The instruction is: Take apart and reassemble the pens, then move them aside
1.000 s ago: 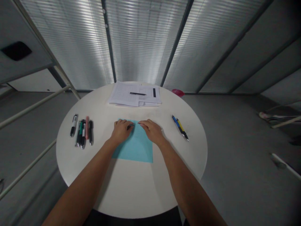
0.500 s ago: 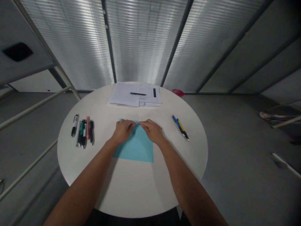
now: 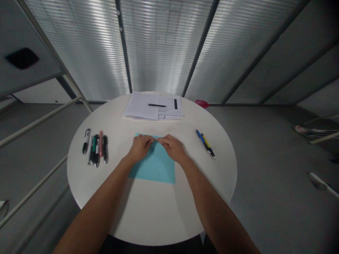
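Observation:
A light blue sheet of paper lies flat on the white round table. Over its left far part, my left hand is closed, thumb and fingers pinched together. My right hand mirrors it from the right, also in a pinch. The fingertips of both hands nearly meet above the sheet's far edge. Whatever small thing is between them is hidden or too small to name. A tiny shiny tip shows just past the right hand's outer side; the rest of it is covered.
Several pens, one a green pen and one a pink pen, lie at the left. A blue pen and a yellow pen lie at the right. Printed papers with a black pen on top are at the back.
The whole view has shifted slightly, so the table sits a little further right. Both hands keep their pinch above the blue sheet, the fingertips a touch closer together.

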The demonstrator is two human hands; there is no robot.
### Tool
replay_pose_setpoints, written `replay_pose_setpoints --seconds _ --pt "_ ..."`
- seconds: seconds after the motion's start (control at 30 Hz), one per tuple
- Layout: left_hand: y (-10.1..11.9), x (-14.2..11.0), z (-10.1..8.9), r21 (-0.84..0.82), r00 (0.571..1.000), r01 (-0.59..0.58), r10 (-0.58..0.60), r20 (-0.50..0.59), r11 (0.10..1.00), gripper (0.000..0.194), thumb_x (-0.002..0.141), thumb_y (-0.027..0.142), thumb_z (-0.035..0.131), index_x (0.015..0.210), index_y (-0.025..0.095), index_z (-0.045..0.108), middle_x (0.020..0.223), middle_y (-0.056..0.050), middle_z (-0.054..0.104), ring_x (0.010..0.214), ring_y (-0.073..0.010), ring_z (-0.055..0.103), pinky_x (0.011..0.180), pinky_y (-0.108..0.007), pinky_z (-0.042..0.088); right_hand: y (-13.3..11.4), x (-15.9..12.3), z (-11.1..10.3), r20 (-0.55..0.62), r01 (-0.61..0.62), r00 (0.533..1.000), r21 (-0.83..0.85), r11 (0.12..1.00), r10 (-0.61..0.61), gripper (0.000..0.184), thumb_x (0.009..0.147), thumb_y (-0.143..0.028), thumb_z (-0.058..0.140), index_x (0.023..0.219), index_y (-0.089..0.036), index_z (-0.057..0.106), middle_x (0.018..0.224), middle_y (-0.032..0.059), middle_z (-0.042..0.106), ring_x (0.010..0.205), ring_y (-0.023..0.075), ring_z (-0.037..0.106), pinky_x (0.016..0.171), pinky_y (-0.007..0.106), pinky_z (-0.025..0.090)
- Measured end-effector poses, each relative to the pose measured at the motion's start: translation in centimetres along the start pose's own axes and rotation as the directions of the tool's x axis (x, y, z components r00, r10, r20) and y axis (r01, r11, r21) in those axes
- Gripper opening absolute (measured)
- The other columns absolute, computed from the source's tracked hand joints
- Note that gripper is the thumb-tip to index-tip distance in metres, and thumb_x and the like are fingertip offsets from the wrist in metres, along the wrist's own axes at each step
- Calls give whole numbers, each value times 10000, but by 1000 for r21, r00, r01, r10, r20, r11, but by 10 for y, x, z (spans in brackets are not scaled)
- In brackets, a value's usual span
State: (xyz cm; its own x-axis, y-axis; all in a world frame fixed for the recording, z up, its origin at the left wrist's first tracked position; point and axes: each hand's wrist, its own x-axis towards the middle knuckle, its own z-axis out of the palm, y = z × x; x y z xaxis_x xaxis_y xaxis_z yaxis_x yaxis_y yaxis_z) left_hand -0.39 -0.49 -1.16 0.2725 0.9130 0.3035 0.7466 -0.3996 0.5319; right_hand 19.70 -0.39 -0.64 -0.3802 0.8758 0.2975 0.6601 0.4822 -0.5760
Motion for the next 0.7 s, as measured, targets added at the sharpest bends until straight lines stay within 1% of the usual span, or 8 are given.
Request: replay_pose_setpoints --seconds 0.27,0.53,0.7 --pt "-2 1 1 -50 1000 -1 0 -5 999 299 940 328 439 977 201 707 899 -65 723 878 -211 605 843 -337 425 0 0 0 12 -6 1000 -40 999 7 300 971 -328 462 1188 -326 670 963 17 649 886 131 615 800 245 445" --pt "-1 1 0 -47 1000 -5 4 -21 999 319 945 336 419 977 206 709 899 -71 724 880 -215 610 841 -343 431 2 0 0 1 -11 1000 -32 999 11 298 969 -321 467 1188 -328 670 953 16 650 866 129 615 782 242 450" --pt "1 1 1 -39 1000 -5 5 7 999 313 938 342 438 986 209 717 926 -67 729 883 -217 609 862 -360 428 1 0 0 21 -16 1000 -54 998 17 291 965 -326 474 1175 -342 675 966 18 659 886 138 620 798 252 454"
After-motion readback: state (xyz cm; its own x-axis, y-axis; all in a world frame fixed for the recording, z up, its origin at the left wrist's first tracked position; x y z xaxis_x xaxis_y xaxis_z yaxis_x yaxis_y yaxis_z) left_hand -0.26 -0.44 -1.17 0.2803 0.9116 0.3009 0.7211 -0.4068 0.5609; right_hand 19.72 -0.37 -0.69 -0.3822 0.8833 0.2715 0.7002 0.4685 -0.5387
